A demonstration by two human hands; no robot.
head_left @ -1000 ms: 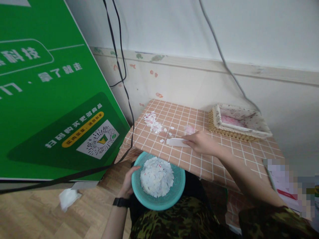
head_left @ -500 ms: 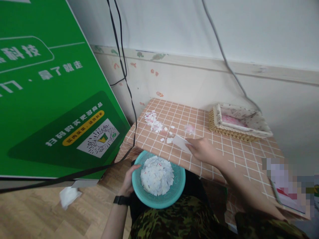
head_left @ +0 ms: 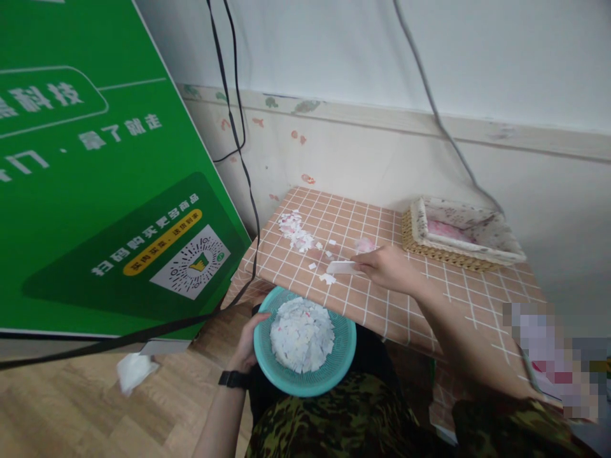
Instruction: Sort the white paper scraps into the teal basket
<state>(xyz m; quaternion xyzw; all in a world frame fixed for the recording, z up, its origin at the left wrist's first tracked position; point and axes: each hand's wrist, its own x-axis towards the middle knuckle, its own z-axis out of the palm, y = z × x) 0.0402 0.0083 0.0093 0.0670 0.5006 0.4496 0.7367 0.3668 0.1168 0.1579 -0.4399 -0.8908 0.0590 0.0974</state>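
My left hand (head_left: 249,340) grips the left rim of a turquoise plastic colander (head_left: 344,356), thumb over the edge. Torn white paper scraps (head_left: 301,337) are heaped inside it, and it sits at my lap just below the table's near edge. Between the fingers of my right hand (head_left: 384,268) is a flat white card (head_left: 341,267), held tilted over the tabletop. Just in front of the card lie a few loose paper pieces (head_left: 328,278). Farther left, a scattered pile of white and pinkish scraps (head_left: 296,232) covers part of the checked cloth.
The table (head_left: 405,318) has a brown checked cover. At its back right stands a lined wicker basket (head_left: 429,249) with something pink inside. A pinkish clump (head_left: 365,245) lies behind my right hand. A black cable (head_left: 247,172) hangs beside the green panel (head_left: 119,210).
My right hand has shifted slightly away from the near edge, and the card has turned from showing its flat face to nearly edge-on. A few scraps lie a little nearer the edge. My left hand stays.
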